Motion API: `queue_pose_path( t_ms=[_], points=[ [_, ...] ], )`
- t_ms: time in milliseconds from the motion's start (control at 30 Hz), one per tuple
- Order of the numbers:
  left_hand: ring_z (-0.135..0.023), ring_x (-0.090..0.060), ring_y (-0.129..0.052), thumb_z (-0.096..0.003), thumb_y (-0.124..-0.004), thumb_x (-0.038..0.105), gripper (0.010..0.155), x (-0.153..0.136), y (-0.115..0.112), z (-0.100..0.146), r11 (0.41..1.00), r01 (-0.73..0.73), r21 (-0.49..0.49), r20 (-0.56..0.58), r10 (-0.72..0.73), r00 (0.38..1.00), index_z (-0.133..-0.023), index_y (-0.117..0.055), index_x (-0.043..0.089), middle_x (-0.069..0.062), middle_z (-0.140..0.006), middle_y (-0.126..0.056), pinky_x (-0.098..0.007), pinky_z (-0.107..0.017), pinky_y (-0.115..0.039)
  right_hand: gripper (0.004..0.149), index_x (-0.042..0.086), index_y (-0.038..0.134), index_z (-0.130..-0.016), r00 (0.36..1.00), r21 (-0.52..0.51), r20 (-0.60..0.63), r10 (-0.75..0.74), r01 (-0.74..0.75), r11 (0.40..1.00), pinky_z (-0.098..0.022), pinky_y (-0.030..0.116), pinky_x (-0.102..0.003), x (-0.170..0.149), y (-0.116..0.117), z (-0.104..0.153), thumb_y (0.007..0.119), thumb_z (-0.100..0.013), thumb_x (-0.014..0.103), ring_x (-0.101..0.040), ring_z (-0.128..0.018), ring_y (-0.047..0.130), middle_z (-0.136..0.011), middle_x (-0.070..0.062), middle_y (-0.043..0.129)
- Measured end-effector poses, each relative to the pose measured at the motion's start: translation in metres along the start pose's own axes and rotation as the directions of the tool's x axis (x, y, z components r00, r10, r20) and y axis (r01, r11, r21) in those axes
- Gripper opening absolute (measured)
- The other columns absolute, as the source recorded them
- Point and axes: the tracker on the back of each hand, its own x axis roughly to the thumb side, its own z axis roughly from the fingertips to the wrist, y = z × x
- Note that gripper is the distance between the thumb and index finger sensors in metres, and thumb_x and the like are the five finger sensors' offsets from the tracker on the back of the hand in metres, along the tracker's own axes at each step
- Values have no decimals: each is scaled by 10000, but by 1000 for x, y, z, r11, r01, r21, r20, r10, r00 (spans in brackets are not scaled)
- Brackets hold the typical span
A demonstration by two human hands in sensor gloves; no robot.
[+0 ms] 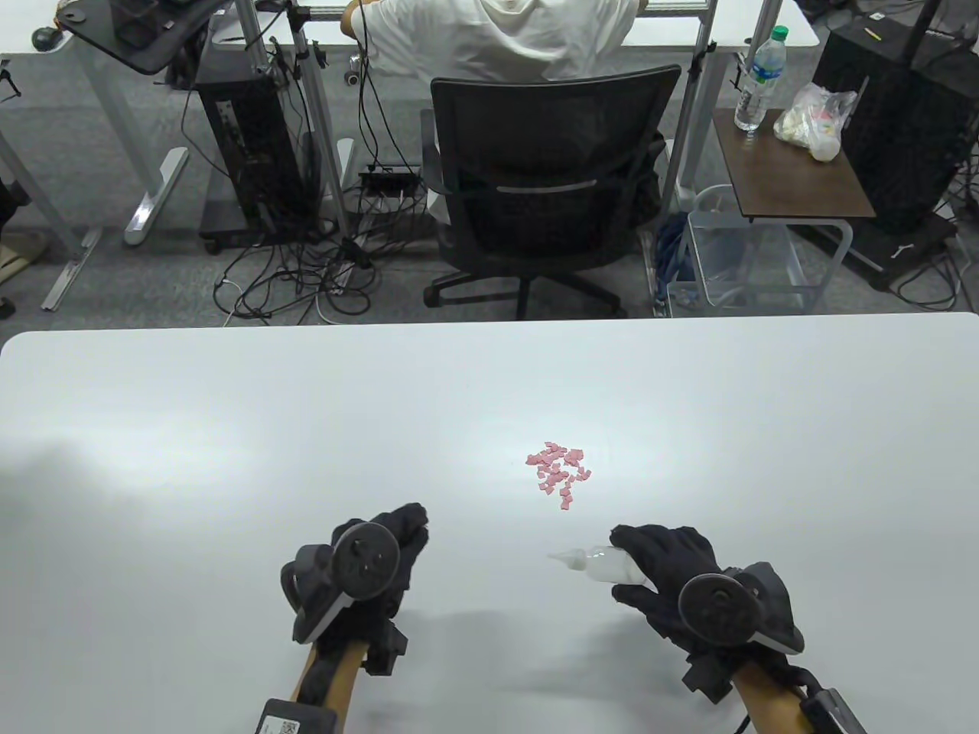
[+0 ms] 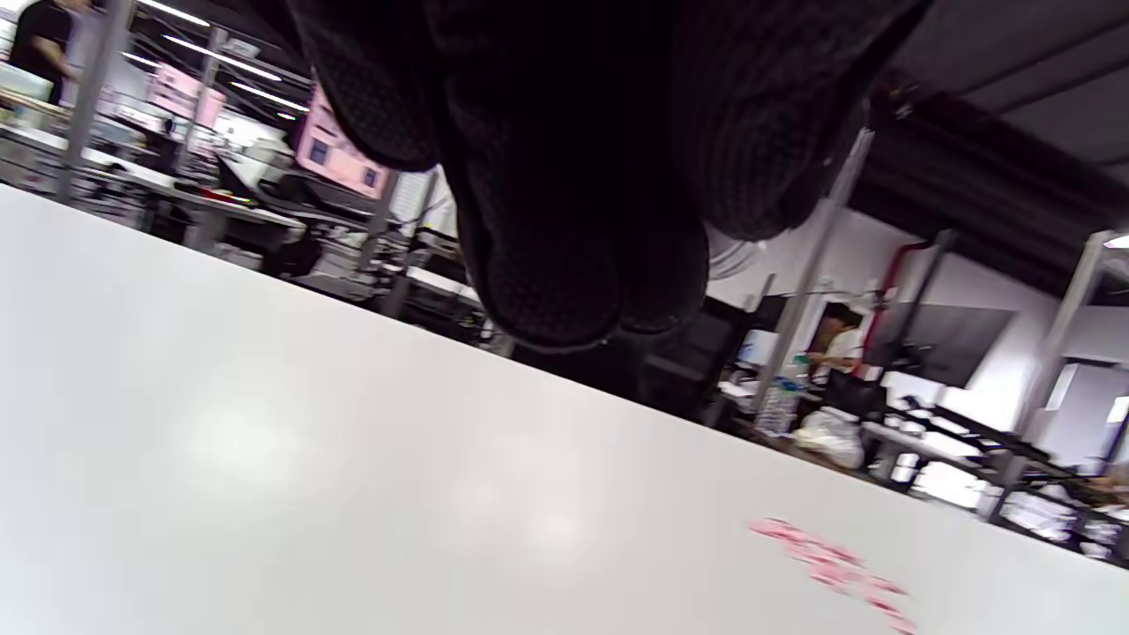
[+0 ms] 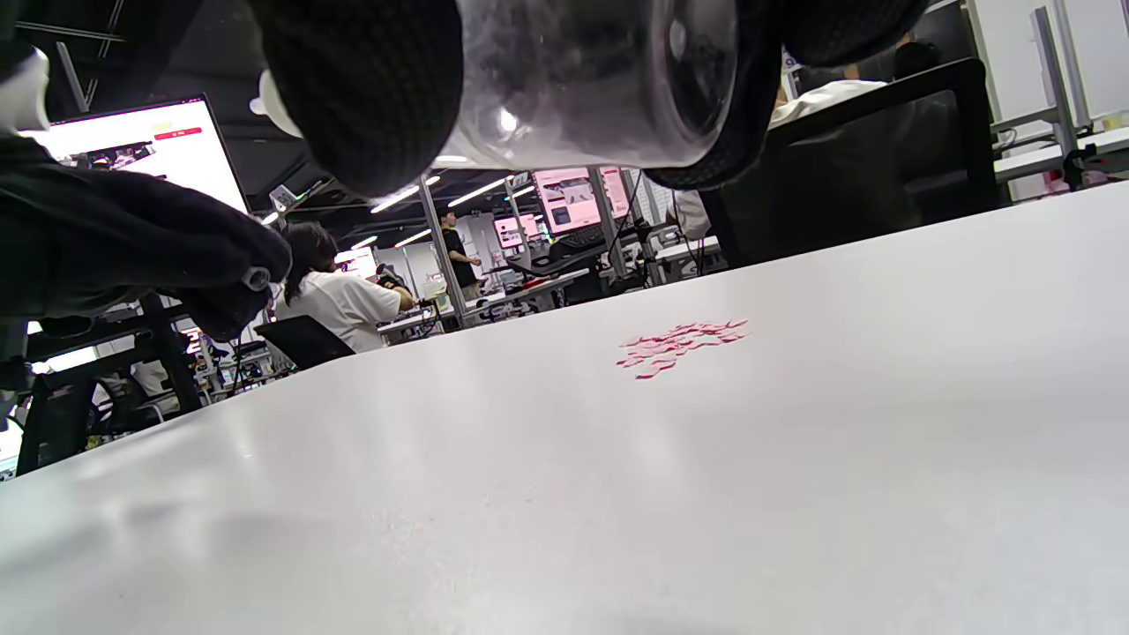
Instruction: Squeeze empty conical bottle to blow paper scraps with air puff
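Black right hand (image 1: 673, 569) grips bottle (image 1: 604, 567) sideways.

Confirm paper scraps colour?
Pink; the paper scraps show best in the table view, ahead of the right hand.

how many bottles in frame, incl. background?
2. A clear conical bottle held in the right hand, above the table, nozzle pointing left. A capped water bottle stands on the brown side table beyond. Others could be hidden.

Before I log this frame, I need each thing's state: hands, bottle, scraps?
Right hand: grips the bottle.
Bottle: held on its side, nozzle pointing left, looks empty.
Scraps: in one loose pile on the table.
Left hand: holds nothing, fingers curled.
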Motion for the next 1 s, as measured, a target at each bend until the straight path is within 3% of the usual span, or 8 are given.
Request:
queue_pose_path(
  t_ms=[133,233,333,433,667,1000],
  points=[
    [-730,-232,-1058,-535,-898,338,444,-25,11,-25,973,190,-131,-80,-202,976,-962,-851,226,-37,-860,-995,-527,-765,-619,693,99,663,-1092,998,-35,-49,46,-47,998,-683,557,-734,-2,-2,0,871,-495,384,-451,-851,856,-1001,-194,775],
    [-742,-230,-1049,-527,-902,348,440,-53,18,-41,903,402,-152,-135,-422,896,-951,-863,241,-25,-875,-980,-530,-770,-612,691,98,662,-1093,998,-30,-60,22,-24,999,-684,551,-736,-5,-3,0,869,-498,382,-452,-851,855,-1001,-197,774],
    [-772,-231,-1033,-520,-913,349,434,-94,19,-54,868,452,-205,-230,-492,840,-940,-880,249,-42,-910,-955,-539,-773,-601,692,97,660,-1094,997,-32,-70,28,-31,999,-685,549,-737,-8,-4,-1,867,-500,385,-453,-850,854,-1002,-198,773],
    [-773,-230,-1042,-512,-920,339,432,-133,16,-60,781,557,-283,-294,-623,725,-934,-890,249,-49,-914,-957,-537,-769,-615,691,96,660,-1094,997,-30,-68,33,-35,999,-684,545,-739,-7,-4,-2,866,-500,383,-454,-850,852,-1002,-199,771],
    [-764,-213,-1050,-498,-944,326,430,-199,8,-61,796,516,-315,-414,-605,680,-920,-895,257,-32,-895,-965,-535,-774,-610,693,93,658,-1096,995,-42,-70,69,-72,997,-681,552,-740,-4,-4,-5,862,-503,390,-450,-845,857,-999,-199,774],
    [-701,-163,-1088,-462,-978,369,444,-215,3,-66,818,480,-316,-426,-574,699,-886,-906,259,4,-826,-1009,-533,-778,-610,693,90,659,-1096,993,-32,-68,93,-95,995,-681,550,-743,-1,-4,-5,858,-507,396,-450,-844,855,-998,-198,774]
  ],
)
